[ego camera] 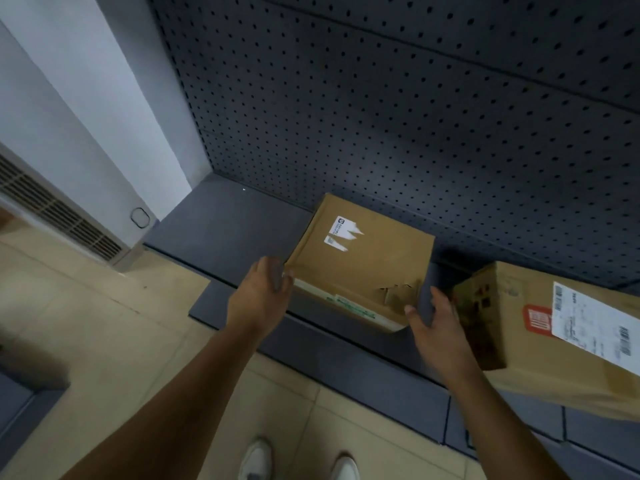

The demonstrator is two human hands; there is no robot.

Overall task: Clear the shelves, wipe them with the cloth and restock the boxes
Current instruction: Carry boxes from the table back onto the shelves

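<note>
- A dark perforated back panel (381, 116) fills the view from 11 to 3 o'clock; its top and right side are cut off.
- The dark grey shelf (221, 230) runs from the centre toward 4 o'clock, low above a beige tiled floor (104, 323).
- A large cardboard box (554, 368) lies on the shelf at 4 o'clock, tilted, with its right part out of frame. It bears a white shipping label and a red sticker, the print too small to read. It is closed, so its contents are hidden.
- The small cardboard box (363, 271) sits on the shelf at the centre. It is closed and its contents are unseen. A torn white label marks its top, the cardboard is ripped near its 5 o'clock corner, and green print on its front face is illegible.
- The right hand (436, 323) lies against the box's 4 o'clock corner, fingers straight along the side and thumb on the front, not clenched.
- The left hand (263, 296) meets the 8 o'clock corner. It is blurred, so its grip cannot be told.
- White shoes (256, 459) show at 6 o'clock, cut off.
</note>
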